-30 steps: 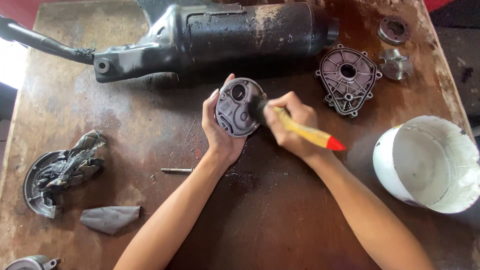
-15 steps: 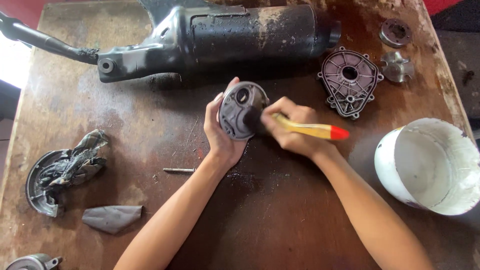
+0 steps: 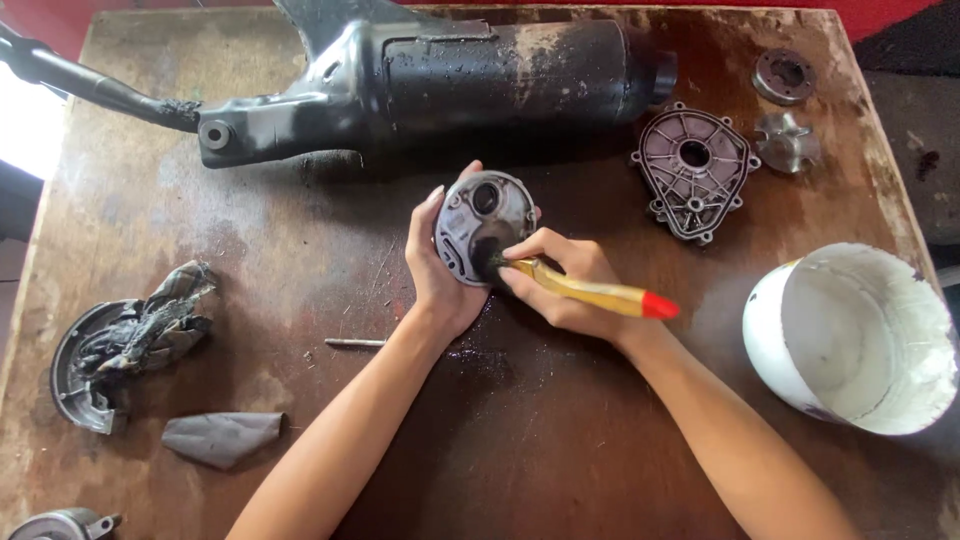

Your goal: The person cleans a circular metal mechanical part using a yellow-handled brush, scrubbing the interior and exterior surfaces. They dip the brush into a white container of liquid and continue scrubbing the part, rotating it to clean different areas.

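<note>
Fingers of the left hand (image 3: 438, 272) wrap around the back and left rim of a round grey cast-metal cover with a circular hole near its top (image 3: 483, 226), gripping it tilted up on edge near the middle of the worn brown wooden tabletop (image 3: 300, 250), a little toward the far edge. Fingers of the right hand (image 3: 562, 285) are clenched around a yellow-handled brush with a red tip (image 3: 600, 293); its dark bristles press against the lower face of the cover. A dark wet patch stains the wood just below both hands.

Along the far edge lies a long black, grimy exhaust muffler with a thin pipe (image 3: 430, 75) running off past the far left corner. Toward the far right corner rests a second grey ribbed metal cover with bolt lugs round its rim (image 3: 694, 172), and beyond it a small dark round metal ring (image 3: 783, 76) and a small silver lobed metal part (image 3: 788, 142), near each other. By the right edge a white plastic bucket (image 3: 850, 335) lies tipped on its side, mouth facing up and right. Near the left edge a dirty crumpled rag (image 3: 150, 320) sits on a curved grey metal plate (image 3: 65, 385); a folded grey cloth scrap (image 3: 220, 437) lies just nearer. A thin metal pin (image 3: 354, 343) lies beside the left forearm. At the near left corner part of a rounded grey metal piece (image 3: 60, 525) shows.
</note>
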